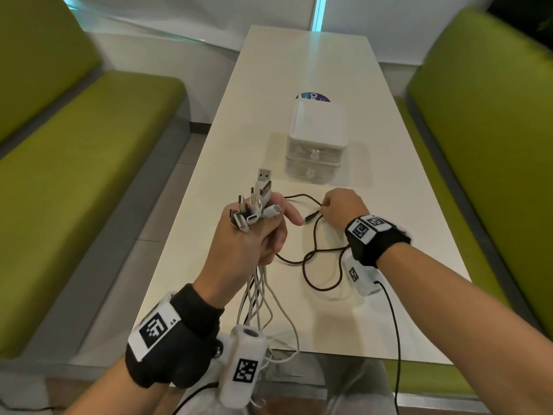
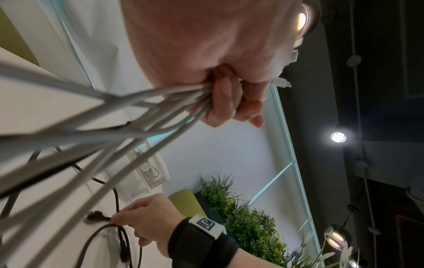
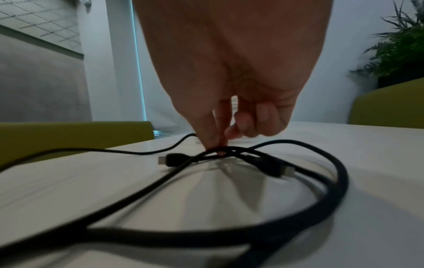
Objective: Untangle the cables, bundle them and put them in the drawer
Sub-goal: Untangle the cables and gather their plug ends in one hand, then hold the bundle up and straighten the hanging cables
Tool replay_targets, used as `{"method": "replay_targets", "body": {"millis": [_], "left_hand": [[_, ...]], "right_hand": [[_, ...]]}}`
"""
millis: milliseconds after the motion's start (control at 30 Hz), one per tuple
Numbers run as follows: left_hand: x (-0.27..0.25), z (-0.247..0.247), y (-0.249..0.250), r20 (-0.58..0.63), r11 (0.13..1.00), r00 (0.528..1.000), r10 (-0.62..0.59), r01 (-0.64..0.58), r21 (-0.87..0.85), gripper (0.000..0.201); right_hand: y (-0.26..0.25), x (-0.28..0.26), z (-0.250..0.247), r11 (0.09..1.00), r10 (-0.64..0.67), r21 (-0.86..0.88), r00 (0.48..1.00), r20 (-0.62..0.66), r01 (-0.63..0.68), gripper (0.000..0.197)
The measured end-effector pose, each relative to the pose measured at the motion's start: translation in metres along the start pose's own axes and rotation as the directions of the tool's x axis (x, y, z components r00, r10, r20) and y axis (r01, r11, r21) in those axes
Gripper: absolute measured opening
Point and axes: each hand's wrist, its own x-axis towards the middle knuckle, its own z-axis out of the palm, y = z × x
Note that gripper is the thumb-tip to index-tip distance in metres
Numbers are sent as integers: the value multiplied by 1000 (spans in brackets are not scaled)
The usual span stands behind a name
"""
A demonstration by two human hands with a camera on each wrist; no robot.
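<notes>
Wrist cameras and black straps sit closest, low in the head view; beyond them a long white table (image 1: 299,70) runs away between green benches (image 1: 89,163); a white drawer unit (image 1: 317,145) stands mid-table, both drawers look shut; left hand (image 1: 254,232) fists a bunch of white cables (image 1: 257,298), plugs sticking up above the fist, index finger stretched out, tails hanging over the near table edge; right hand (image 1: 344,209) low on the table, thumb and forefinger pinching the black cable (image 1: 323,265) where its strands cross, other fingers curled; black cable lies looped on the table between the hands, one plug (image 3: 174,159) just beside the pinch, one run leading to the left fist.

Risks, as judgement: black cable likely shares the left fist with the white ones, so lifting the crossing could tighten the loop into a knot or drag the white bunch loose; dangling tails could snag the near edge or the wrist camera lead.

Room: bare table right of the loop and behind the unit; the unit is near the right hand, so a wide pull could knock it; drawers need opening toward the hands.
</notes>
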Motion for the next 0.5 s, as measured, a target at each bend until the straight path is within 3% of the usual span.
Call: {"method": "replay_targets", "body": {"millis": [100, 200, 267, 367, 433, 500], "left_hand": [[-3, -1, 3, -23, 1000, 1000, -13, 13, 20, 30], [-5, 0, 5, -58, 999, 998, -37, 38, 14, 35], [-6, 4, 6, -95, 999, 995, -43, 45, 23, 42], [-7, 11, 8, -144, 997, 989, -16, 25, 67, 46], [-9, 15, 8, -174, 994, 984, 29, -11, 107, 44], [-11, 16, 8, -211, 984, 975, 75, -38, 172, 36]], "right_hand": [[-3, -1, -5, 990, -4, 136, 990, -142, 24, 16], [-8, -18, -16, 956, -77, 241, 934, -348, 169, 14], [-14, -36, -25, 883, -105, 377, 901, -421, 279, 13], [-25, -66, -41, 703, -34, 620, 887, -460, 348, 9], [-31, -86, -51, 612, -14, 685, 872, -490, 395, 5], [-39, -106, -59, 584, -38, 682, 854, -518, 440, 10]]}}
